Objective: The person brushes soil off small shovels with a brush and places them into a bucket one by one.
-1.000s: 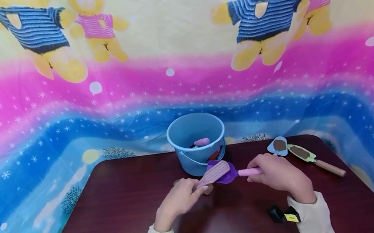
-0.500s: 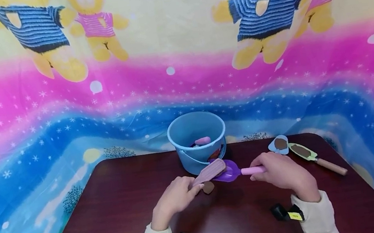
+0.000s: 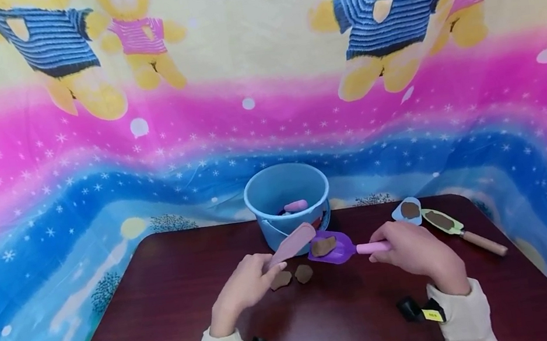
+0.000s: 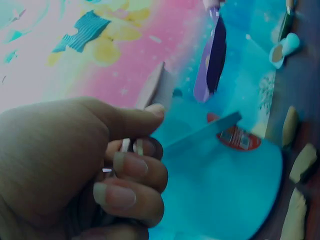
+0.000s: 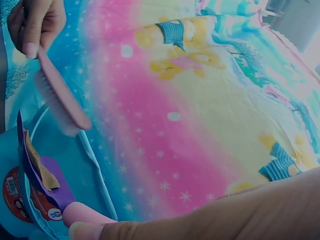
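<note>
In the head view my left hand (image 3: 245,284) grips the handle of a pink brush (image 3: 292,243), its head raised near the bucket's front. Its pale bristles (image 5: 52,102) show in the right wrist view. My right hand (image 3: 414,246) holds the pink handle of a purple toy shovel (image 3: 346,249) out to the left. A flat brown piece (image 3: 323,246) lies in the shovel's blade, just right of the brush head. Below the brush, two more flat brown pieces, one left (image 3: 281,280) and one right (image 3: 304,274), lie on the table.
A blue bucket (image 3: 274,232) stands at the table's back edge, with a pink-handled thing (image 3: 295,206) inside. At the back right lie a small blue scoop (image 3: 401,215) and a green trowel (image 3: 483,244), each bearing brown stuff. A printed cloth (image 3: 267,130) hangs behind the dark table (image 3: 178,314).
The brush has moved left and up off the shovel, uncovering the brown piece in its blade. The two brown pieces on the table now show fully. My right hand has shifted slightly right.
</note>
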### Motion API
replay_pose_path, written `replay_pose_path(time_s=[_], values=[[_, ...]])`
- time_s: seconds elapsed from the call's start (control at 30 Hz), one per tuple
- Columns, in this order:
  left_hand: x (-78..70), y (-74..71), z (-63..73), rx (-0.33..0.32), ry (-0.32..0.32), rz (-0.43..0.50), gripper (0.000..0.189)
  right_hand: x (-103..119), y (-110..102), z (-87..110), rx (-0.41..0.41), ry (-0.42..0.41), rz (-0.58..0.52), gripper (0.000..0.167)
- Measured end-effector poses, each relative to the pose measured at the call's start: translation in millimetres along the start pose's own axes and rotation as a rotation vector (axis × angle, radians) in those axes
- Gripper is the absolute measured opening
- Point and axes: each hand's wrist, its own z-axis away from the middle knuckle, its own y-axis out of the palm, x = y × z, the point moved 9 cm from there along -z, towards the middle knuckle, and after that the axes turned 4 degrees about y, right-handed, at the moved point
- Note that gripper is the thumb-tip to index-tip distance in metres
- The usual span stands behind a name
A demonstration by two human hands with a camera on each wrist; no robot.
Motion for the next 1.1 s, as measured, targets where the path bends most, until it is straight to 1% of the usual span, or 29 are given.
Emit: replay_pose_path(time_s=[0.07, 0.17, 0.37, 0.43, 0.5, 0.6, 0.77, 0.9, 1.1], values=[[-6.4, 5.9, -2.7, 0.029, 0.03, 0.033, 0.025, 2.1, 0.7, -0.3, 0.0, -0.008, -0.001, 0.014], [-14.1, 17.7, -6.5, 0.072, 0.051, 0.052, 0.025, 4.7, 2.6, -0.6, 0.003, -0.011, 0.001, 0.014], [-24.0, 36.1, -10.6, 0.108, 0.082, -0.03, 0.03, 9.8, 4.6, -0.4, -0.002, -0.035, 0.015, 0.009], [-23.6, 40.3, -11.3, 0.117, 0.081, -0.034, 0.031, 10.7, 4.6, -0.4, -0.003, -0.038, 0.017, 0.011], [-20.8, 42.8, -12.0, 0.12, 0.066, -0.031, 0.03, 10.5, 4.6, -0.8, -0.003, -0.034, 0.016, 0.012], [-15.8, 40.6, -12.3, 0.096, 0.039, -0.066, 0.025, 9.3, 4.6, -1.9, -0.004, -0.022, 0.015, 0.014], [-9.4, 32.1, -9.3, 0.065, -0.005, -0.121, 0.023, 7.3, 7.2, -3.9, 0.007, -0.005, 0.015, 0.011], [-6.3, 26.2, -6.3, 0.061, -0.036, -0.127, 0.024, 8.6, 8.8, -5.0, 0.009, -0.009, 0.003, 0.009], [-3.8, 19.5, -2.3, 0.069, -0.069, -0.108, 0.023, 11.2, 11.8, -5.2, 0.022, -0.015, -0.017, 0.008]])
